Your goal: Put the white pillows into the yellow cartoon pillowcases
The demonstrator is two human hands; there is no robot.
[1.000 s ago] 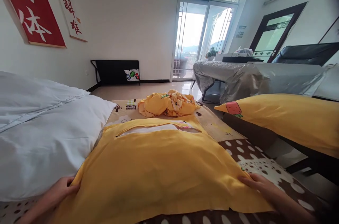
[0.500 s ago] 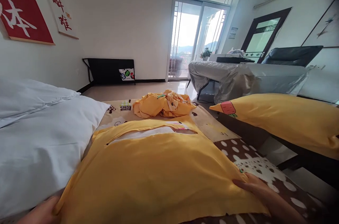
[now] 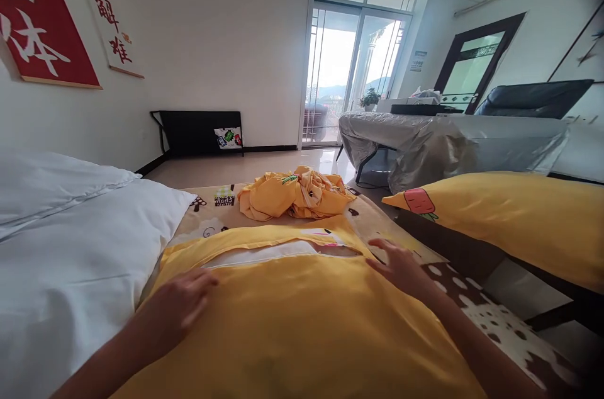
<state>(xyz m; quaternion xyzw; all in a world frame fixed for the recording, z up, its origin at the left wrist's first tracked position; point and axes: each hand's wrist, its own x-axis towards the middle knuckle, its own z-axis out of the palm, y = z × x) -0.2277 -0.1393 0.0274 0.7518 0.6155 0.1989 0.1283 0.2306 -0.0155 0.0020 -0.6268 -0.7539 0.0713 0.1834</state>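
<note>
A yellow pillowcase (image 3: 292, 317) with a pillow inside lies in front of me, its long opening facing up at the far end. Through the gap shows the white pillow (image 3: 268, 252). My left hand (image 3: 182, 301) rests on the cloth by the opening's left end, fingers loosely bent and holding nothing visible. At the right end, my right hand (image 3: 396, 265) has its thumb and fingers apart, close to the pillowcase edge. Beyond the opening sits a crumpled heap of yellow-orange fabric (image 3: 297, 194).
White pillows (image 3: 85, 260) are piled on the left. To the right, another yellow pillow (image 3: 509, 216) with a carrot print lies over a dark piece of furniture. A patterned blanket (image 3: 453, 279) spreads underneath. Farther back stands a plastic-covered table (image 3: 415, 128).
Both hands have let go of the pillowcase's near side edges and moved forward to either end of its opening. The view has shifted slightly.
</note>
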